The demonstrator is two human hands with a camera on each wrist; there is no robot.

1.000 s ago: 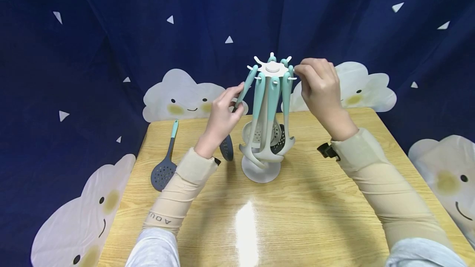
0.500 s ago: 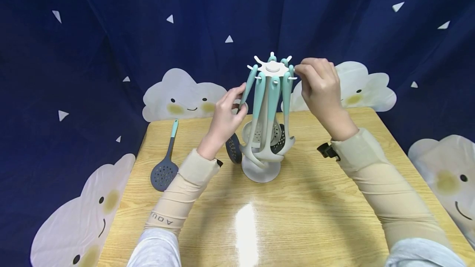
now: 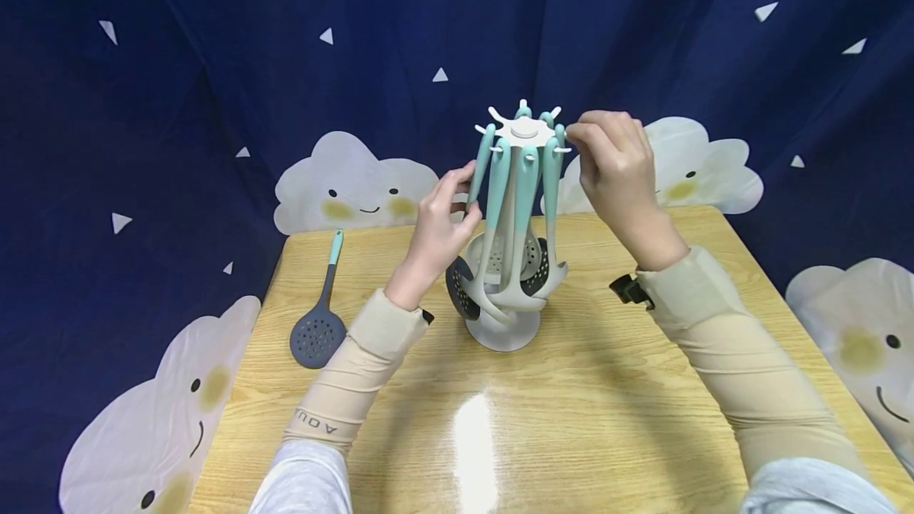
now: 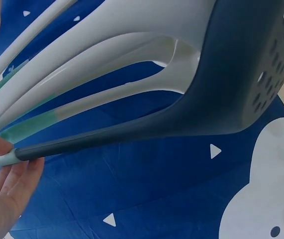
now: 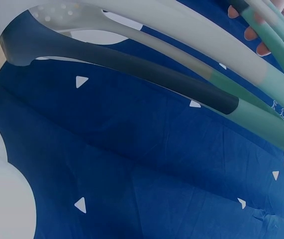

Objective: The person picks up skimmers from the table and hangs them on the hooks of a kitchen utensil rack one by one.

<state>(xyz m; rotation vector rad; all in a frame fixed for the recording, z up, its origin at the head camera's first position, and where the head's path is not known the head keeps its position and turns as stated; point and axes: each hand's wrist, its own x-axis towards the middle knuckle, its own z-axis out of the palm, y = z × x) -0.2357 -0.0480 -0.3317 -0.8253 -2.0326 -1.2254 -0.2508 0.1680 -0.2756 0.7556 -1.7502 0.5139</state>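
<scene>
A white utensil rack (image 3: 524, 133) stands upright, with several teal-handled utensils hanging around its top. My left hand (image 3: 441, 230) pinches the teal handle of a dark skimmer (image 3: 462, 292) between thumb and fingers. The top of that handle is at the rack's left hook, and the perforated head hangs beside the base. In the left wrist view the skimmer (image 4: 137, 128) runs from the fingers to its wide holed head. My right hand (image 3: 616, 169) has curled fingers, its fingertips pinching the hook at the rack's right side. Its thumb is mostly hidden.
Another dark skimmer (image 3: 317, 331) with a teal handle lies on the wooden table (image 3: 571, 419) at the left. Light grey ladles and spoons (image 3: 521, 300) hang close together on the rack's near side. A dark blue curtain (image 3: 214, 101) with cloud shapes backs the table.
My left hand has moved slightly right, bringing the skimmer closer to vertical and its head against the rack's other utensils. The right hand has stayed at the hook.
</scene>
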